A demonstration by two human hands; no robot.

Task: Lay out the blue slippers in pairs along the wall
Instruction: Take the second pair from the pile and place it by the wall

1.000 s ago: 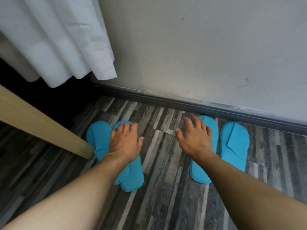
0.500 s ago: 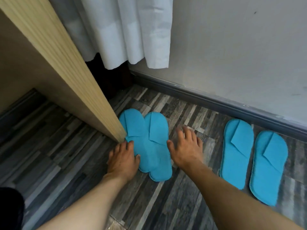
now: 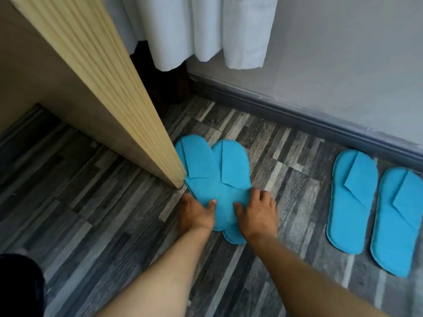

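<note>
Four blue slippers in view, in two pairs. Right pair (image 3: 375, 213): side by side, not overlapping, toes toward the baseboard (image 3: 297, 115), near the wall (image 3: 343, 53). Left pair (image 3: 212, 177): heels crossed, one sole lying over the other, toes fanned apart; the outer one touches the corner of the wooden panel (image 3: 128, 106).

Left hand (image 3: 196, 213): fingers flat, thumb spread, pressing down on the heel area of the left slipper. Right hand (image 3: 258, 213): fingers spread, pressing on the neighbouring heel. Neither pinches anything (palms down, as far as can be seen).

Step in hand, judged: separating and squaring the overlapped pair.

Risks: thin fabric soles may slide together instead of apart if both hands push at once, keeping the overlap. The panel corner may catch the outer toe and twist it. Pushing too far right crowds the finished pair.
</note>
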